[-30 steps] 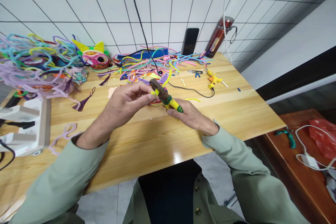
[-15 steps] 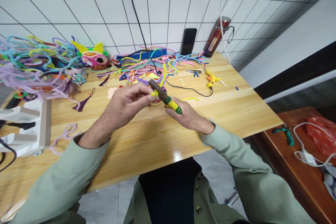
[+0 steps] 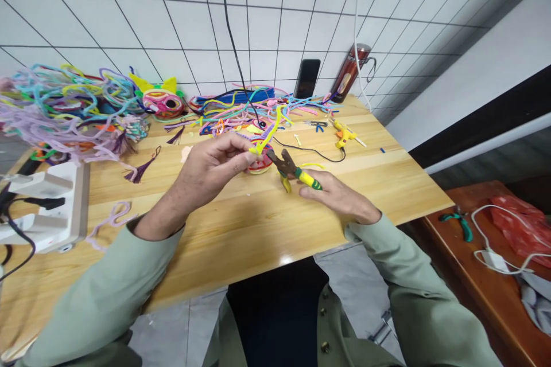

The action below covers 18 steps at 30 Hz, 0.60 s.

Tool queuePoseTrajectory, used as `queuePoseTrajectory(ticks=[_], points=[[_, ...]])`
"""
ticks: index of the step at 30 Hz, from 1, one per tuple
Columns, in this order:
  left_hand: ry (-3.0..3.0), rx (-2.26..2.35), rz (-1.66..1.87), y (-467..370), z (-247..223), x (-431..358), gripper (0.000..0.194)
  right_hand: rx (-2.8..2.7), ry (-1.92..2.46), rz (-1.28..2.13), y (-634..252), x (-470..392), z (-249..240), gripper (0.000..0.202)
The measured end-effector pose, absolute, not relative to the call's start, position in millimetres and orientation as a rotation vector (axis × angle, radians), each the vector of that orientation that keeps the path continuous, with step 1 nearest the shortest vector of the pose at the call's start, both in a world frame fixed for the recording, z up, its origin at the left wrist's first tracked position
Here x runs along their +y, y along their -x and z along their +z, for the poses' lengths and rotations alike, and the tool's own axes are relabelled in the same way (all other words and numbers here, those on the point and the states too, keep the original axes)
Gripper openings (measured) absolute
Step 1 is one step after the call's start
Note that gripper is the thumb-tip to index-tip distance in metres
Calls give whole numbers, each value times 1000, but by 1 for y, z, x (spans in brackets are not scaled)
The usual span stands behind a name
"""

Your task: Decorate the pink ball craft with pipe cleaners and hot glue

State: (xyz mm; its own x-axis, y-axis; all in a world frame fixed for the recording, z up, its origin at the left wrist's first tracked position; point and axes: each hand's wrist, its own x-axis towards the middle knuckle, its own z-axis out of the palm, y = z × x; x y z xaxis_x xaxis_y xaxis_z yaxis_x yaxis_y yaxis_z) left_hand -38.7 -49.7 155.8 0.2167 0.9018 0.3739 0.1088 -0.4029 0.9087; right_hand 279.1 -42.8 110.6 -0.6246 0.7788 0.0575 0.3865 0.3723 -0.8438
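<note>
My left hand [image 3: 215,167] pinches a bent yellow pipe cleaner [image 3: 272,133] between thumb and fingertips, its long end pointing up and to the right. My right hand [image 3: 331,190] is wrapped round the green and yellow handles of a pair of pliers [image 3: 289,164]. The pliers' jaws are spread and point left, a short way from the pipe cleaner. Beneath and behind my left fingertips lies a round pink and red craft piece [image 3: 260,165], partly hidden by the hand.
Bundles of colourful pipe cleaners [image 3: 81,109] and a finished-looking mask [image 3: 162,102] line the back left. A glue gun [image 3: 344,135], phone [image 3: 307,79] and red flask [image 3: 350,74] stand back right. A power strip [image 3: 71,206] sits at the left edge.
The pliers' jaws have opened and come away from the yellow pipe cleaner. My right hand has moved right and slightly down with them; my left hand keeps its pinch.
</note>
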Motion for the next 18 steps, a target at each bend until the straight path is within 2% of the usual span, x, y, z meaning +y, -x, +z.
queuePoseTrajectory(ticks=[8, 13, 18], points=[[-1706, 934, 1271, 41, 159, -50, 39, -1758, 1390, 1337, -384, -55, 109, 85], [-1717, 879, 1270, 37, 155, -51, 41, -1832, 1648, 978, -439, -58, 123, 79], [-1746, 903, 1214, 37, 151, -50, 31, -2054, 1808, 573, -470, -59, 135, 69]])
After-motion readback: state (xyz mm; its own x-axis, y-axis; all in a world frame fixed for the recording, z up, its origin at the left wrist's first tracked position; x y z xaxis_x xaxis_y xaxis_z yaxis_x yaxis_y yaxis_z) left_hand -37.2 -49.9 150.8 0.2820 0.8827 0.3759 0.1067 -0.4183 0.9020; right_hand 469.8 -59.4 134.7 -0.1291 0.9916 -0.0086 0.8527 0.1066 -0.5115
